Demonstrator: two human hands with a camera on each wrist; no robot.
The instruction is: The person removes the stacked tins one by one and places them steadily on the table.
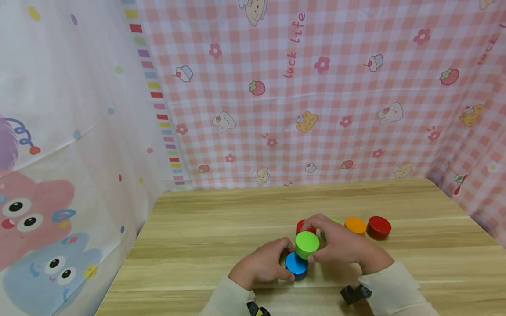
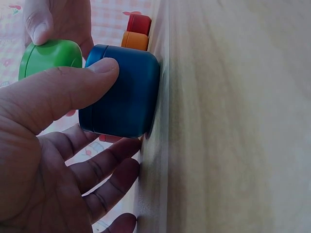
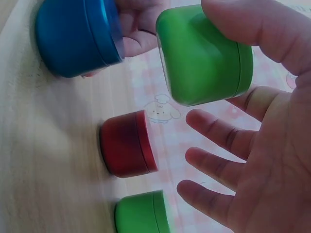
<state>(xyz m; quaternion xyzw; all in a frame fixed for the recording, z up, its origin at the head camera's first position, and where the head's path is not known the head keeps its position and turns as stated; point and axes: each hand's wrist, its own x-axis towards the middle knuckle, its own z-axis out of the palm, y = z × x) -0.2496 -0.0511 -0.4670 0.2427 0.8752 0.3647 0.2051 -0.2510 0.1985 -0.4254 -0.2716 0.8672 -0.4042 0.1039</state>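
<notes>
My left hand grips a small round blue tin that stands on the wooden table, thumb on the near side and fingers round the far side. With thumb and forefinger my right hand pinches a light green tin, held up off the table just above and beyond the blue one. In the right wrist view, the other fingers of that hand stretch out free below the green tin. A red tin stands on the table behind, partly hidden by the right hand in the head view.
A second green tin stands beyond the right hand, mostly covered by it in the head view. Farther right are an orange tin and another red tin. A pink checked cloth hangs behind the table.
</notes>
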